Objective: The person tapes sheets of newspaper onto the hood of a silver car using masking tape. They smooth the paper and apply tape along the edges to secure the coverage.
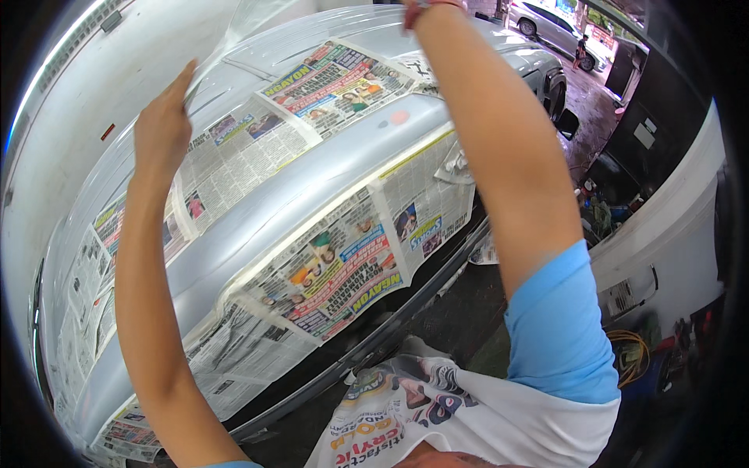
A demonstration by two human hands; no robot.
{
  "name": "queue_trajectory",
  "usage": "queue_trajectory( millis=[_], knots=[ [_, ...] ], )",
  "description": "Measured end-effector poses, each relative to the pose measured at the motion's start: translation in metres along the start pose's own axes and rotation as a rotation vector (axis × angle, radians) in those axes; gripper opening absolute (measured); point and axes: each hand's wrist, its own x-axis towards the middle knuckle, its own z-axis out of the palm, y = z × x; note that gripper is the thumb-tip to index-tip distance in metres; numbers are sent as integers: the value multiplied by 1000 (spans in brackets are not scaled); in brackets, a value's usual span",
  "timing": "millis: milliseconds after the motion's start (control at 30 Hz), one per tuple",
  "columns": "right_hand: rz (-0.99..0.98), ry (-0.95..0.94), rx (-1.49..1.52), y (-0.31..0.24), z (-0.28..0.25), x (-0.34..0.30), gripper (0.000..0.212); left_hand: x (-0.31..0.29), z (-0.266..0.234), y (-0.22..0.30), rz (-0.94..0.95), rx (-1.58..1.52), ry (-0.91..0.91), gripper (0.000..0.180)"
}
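Observation:
My left hand is raised at the upper left, its fingers closed on the edge of a clear plastic sheet. The sheet spreads over the silver vehicle and rises in a fold beside the hand. Only my right forearm shows, reaching up past the top edge with a red band at the wrist; the hand is outside the picture. Newspaper sheets cover the vehicle's upper surface, and more newspaper hangs down its near side. A bare silver strip with a pinkish spot runs between them.
A pale wall stands along the far left. At the right are a dark cabinet or panel, a coiled yellow hose and assorted clutter. Beyond the open doorway, a person stands near a parked silver car.

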Motion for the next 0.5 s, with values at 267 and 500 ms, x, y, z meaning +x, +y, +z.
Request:
queue_trajectory(
  millis=[267, 500],
  knots=[
    [431, 158, -120, 49, -210, -73, 33, 96, 124, 121, 224, -126, -34, 76],
    [589, 73, -609, 101, -291, -127, 33, 113, 197, 198, 262, -74, -280, 82]
  ],
)
